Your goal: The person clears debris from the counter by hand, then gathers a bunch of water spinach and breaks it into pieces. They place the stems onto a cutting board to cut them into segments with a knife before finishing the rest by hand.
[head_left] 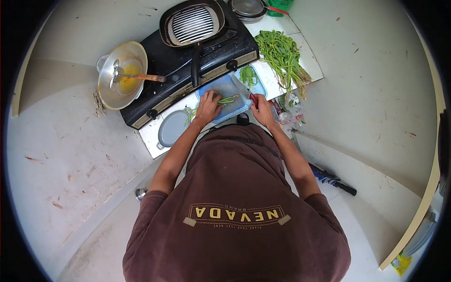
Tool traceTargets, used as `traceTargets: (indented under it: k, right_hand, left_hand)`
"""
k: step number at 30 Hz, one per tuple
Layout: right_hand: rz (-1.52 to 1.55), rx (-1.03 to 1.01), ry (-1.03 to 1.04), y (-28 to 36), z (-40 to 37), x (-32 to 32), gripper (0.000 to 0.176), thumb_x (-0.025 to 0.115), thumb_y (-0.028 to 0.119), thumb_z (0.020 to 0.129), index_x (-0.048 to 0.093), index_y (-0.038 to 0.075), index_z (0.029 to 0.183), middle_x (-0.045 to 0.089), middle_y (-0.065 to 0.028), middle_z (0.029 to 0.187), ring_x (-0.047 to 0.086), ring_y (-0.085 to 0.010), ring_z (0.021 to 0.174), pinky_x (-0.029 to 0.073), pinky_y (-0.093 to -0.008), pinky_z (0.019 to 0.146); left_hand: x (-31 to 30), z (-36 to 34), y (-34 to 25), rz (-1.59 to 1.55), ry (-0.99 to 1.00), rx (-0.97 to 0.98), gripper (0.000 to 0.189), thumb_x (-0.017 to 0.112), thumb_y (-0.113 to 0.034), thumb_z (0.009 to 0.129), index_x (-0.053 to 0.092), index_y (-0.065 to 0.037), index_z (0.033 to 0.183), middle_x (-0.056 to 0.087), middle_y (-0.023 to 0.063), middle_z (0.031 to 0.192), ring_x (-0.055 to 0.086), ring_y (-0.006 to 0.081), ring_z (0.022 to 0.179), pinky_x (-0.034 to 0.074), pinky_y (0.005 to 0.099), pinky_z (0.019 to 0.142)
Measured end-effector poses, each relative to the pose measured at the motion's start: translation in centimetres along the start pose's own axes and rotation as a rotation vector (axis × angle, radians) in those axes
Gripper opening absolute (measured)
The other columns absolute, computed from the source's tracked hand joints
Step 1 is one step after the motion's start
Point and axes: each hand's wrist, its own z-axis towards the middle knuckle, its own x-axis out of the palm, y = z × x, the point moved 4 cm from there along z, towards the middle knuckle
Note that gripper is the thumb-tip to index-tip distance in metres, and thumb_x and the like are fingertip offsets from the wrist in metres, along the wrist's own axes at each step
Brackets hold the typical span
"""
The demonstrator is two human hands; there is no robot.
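My left hand (208,108) is closed around a few green vegetable stems (227,100), pressing them on a blue cutting board (230,111). Leafy ends of the stems stick out to the left of that hand. In my right hand (263,112) is a knife (241,86), gripped by its dark red handle, the broad blade angled up and left over the board's right side. Behind the blade, some green leaves (248,76) lie in a light blue container (259,84). A large bunch of leafy greens (281,54) with roots rests farther right.
A black stove (169,80) stands behind the board, bearing a grill pan (192,23) and a pot (104,83) with a ladle (149,77) in yellow liquid. Left of my hand lies a grey plate (173,128). Plastic bags (293,113) sit to the right, a sieve (248,6) at the back.
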Motion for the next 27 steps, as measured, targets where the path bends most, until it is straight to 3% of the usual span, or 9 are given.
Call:
traceTargets:
  k: [2,7,13,16,27]
  right_hand:
    - [0.042,0.073,0.078,0.2,-0.5,0.1,0.039,0.063,0.010,0.089,0.049,-0.003,0.123,0.059,-0.0293,0.111,0.059,-0.0486,0.106,0.049,-0.0508,0.093]
    - [0.056,0.144,0.221,1.6,-1.5,0.9,0.028,0.060,0.011,0.094,0.047,-0.004,0.114,0.065,-0.0341,0.093,0.064,-0.0548,0.094,0.050,-0.0597,0.081]
    - [-0.033,-0.064,0.203,-0.4,-2.5,3.8,0.025,0.055,0.016,0.102,0.048,-0.005,0.114,0.065,-0.0338,0.099,0.064,-0.0537,0.094,0.051,-0.0571,0.080]
    - [-0.035,-0.004,0.222,-0.4,-2.8,4.0,0.024,0.053,0.016,0.101,0.047,-0.005,0.112,0.065,-0.0343,0.096,0.064,-0.0546,0.092,0.050,-0.0614,0.080]
    - [-0.075,0.041,0.337,0.3,-2.6,4.6,0.030,0.052,0.022,0.102,0.044,-0.004,0.115,0.067,-0.0353,0.091,0.066,-0.0546,0.087,0.053,-0.0621,0.077]
  left_hand:
    - [0.5,0.0,0.0,0.002,0.006,0.011,0.030,0.071,-0.017,0.089,0.068,-0.008,0.117,0.059,0.0106,0.118,0.053,0.0317,0.114,0.044,0.0474,0.093]
    - [2.4,0.3,0.2,0.090,0.075,-0.003,0.025,0.069,-0.014,0.090,0.068,-0.010,0.115,0.061,0.0110,0.112,0.056,0.0319,0.108,0.043,0.0452,0.091]
    - [3.1,0.2,0.2,-0.024,0.030,-0.032,0.023,0.066,-0.009,0.090,0.067,-0.006,0.112,0.061,0.0145,0.107,0.056,0.0369,0.102,0.046,0.0473,0.091]
    - [3.1,0.1,0.1,-0.047,-0.005,-0.030,0.023,0.065,-0.008,0.089,0.067,-0.005,0.113,0.061,0.0153,0.108,0.056,0.0383,0.102,0.047,0.0487,0.092]
    - [3.5,0.8,-0.3,0.008,0.044,-0.152,0.024,0.069,-0.018,0.091,0.071,-0.008,0.113,0.063,0.0113,0.109,0.057,0.0355,0.105,0.048,0.0461,0.091]
